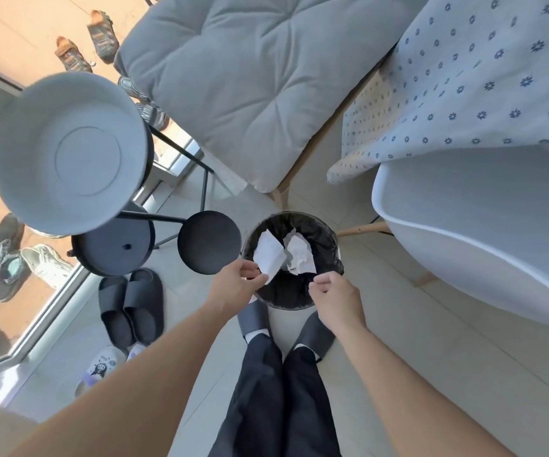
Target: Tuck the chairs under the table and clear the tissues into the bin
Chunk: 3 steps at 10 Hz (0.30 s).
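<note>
The left hand (pixel 237 282) fingers (pixel 256 281) pinch a tissue (pixel 270 255) directly over the bin (pixel 260 232) for a clean drop; the right hand (pixel 335 298) fingers (pixel 320 282) curl loosely, empty, beside a second tissue (pixel 301 255).

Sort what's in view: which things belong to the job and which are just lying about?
Job: tissues, bin, white chair, cushioned chair, table.
Lying about: black slippers, round stand, shoes.

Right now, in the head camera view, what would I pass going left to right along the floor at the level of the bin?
Black slippers → left hand → bin → right hand → white chair.
</note>
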### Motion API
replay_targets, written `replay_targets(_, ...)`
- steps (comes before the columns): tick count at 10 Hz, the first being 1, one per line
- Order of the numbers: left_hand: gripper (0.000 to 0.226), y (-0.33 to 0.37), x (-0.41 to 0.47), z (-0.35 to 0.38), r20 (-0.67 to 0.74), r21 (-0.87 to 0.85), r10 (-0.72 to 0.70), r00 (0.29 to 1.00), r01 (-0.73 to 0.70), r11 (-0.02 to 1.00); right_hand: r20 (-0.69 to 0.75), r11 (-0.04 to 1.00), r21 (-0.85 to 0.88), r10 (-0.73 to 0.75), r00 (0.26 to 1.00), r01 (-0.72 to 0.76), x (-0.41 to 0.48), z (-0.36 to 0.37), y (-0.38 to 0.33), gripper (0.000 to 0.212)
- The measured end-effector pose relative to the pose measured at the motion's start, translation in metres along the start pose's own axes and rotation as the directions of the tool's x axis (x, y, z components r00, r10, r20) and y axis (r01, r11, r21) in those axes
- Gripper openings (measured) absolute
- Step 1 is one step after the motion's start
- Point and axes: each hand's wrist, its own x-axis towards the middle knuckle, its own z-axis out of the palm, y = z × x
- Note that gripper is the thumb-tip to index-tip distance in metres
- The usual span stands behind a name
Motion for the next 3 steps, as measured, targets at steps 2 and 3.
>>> replay_targets(2,0.037,0.009,0.0,-0.001,0.01,0.018,0.039,0.999,-0.039,0.999,0.001,0.999,0.037,-0.004,1.0,0.004,-0.007,-0.009,-0.008,0.017)
replay_targets(3,0.032,0.018,0.001,-0.004,0.0,0.035,0.034,0.999,-0.034,0.999,-0.019,0.999,0.051,0.003,1.0,-0.002,-0.006,-0.012,-0.011,0.018)
